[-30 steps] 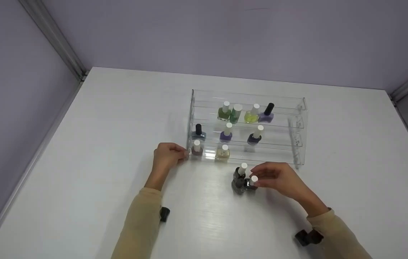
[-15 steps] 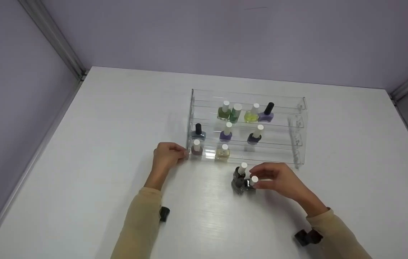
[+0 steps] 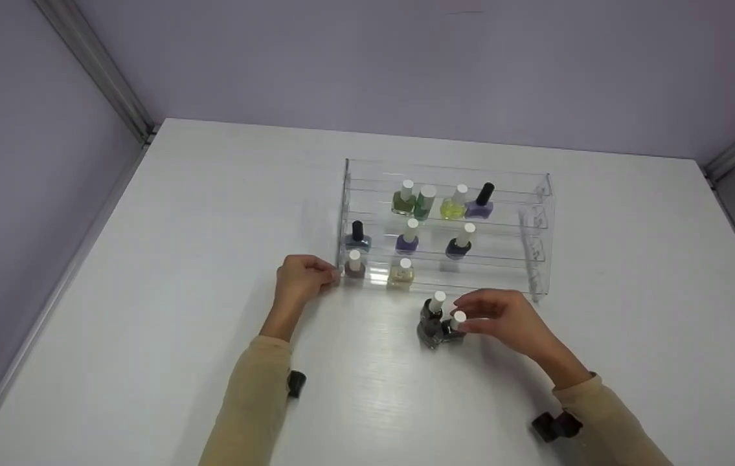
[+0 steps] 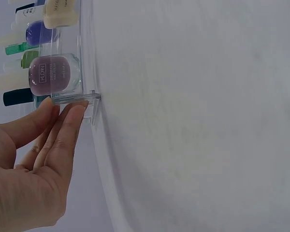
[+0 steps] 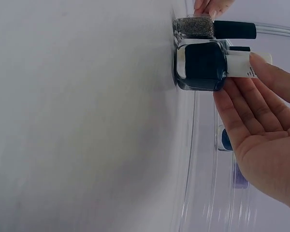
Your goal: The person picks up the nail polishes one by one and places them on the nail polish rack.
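My left hand (image 3: 302, 278) pinches the front left corner of a clear tiered display rack (image 4: 92, 96), thumb above and fingers below the edge in the left wrist view. Close to those fingertips stands a mauve nail polish bottle (image 4: 50, 75) on the rack's lowest tier. In front of the rack, my right hand (image 3: 503, 317) holds the white cap of a dark nail polish bottle (image 5: 203, 65), thumb on the cap and fingers behind it. Beside that bottle are a glittery, black-capped bottle (image 5: 195, 27) and another dark, white-capped bottle (image 3: 432, 309).
Several polish bottles stand on the rack's tiers, among them a green one (image 3: 404, 202), a yellow one (image 3: 452, 208) and a purple one (image 3: 407, 243). Walls edge the white table (image 3: 212, 194). Small black objects (image 3: 555, 427) lie against the right sleeve.
The bottle at my right hand has shifted very slightly, its cap a little farther toward the rack. My left hand stays at the rack's corner.
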Demonstrator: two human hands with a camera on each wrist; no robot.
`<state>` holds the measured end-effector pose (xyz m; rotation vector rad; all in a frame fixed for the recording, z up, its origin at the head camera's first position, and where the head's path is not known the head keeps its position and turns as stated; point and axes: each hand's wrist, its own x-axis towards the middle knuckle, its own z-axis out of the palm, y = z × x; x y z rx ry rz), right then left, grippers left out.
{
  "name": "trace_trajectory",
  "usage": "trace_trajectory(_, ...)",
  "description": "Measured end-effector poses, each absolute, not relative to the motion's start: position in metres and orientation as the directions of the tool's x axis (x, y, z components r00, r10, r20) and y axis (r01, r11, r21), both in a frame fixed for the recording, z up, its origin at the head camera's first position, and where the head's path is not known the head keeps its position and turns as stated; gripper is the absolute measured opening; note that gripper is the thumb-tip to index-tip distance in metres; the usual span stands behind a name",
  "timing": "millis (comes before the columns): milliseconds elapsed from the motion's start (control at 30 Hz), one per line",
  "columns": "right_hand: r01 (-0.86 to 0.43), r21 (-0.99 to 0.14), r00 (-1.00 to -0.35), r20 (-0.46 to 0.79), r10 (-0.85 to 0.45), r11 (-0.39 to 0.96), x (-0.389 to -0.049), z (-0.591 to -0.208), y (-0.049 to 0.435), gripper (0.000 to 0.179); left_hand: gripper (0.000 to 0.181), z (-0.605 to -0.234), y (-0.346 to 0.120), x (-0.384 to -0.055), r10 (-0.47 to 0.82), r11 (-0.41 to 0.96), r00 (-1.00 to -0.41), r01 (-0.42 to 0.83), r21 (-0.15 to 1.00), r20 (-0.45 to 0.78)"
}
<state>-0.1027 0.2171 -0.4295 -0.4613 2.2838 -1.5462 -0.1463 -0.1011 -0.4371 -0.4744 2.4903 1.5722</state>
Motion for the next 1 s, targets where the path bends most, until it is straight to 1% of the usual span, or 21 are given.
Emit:
trace_trajectory(200,-0.085,-0.926,-0.900,-0.086,-0.427,0.367,-0.103,-0.430,0.217,0.031,0.006,-0.436,-0.101,-0.146,-0.184,0.401,-0.935,-0.353,0.845,-0.303)
trace_trajectory(633,-0.111,-0.915,-0.905,-0.069,-0.419,0.389,-0.104,-0.424,0.217,0.027,0.007,-0.437,-0.101,-0.147,-0.183,0.406,-0.936,-0.352,0.843,-0.302)
trace_trajectory(867,-0.066,-0.933,-0.914,-0.085,-0.397,0.353,-0.105,-0.420,0.220,0.030,0.007,-0.437,-0.101,-0.146,-0.176,0.411,-0.938,-0.345,0.844,-0.298)
trace_trajectory(1000,-0.031,-0.937,-0.926,-0.105,-0.364,0.349,-0.106,-0.414,0.223,0.032,0.007,-0.438,-0.101,-0.147,-0.173,0.412,-0.938,-0.345,0.843,-0.300)
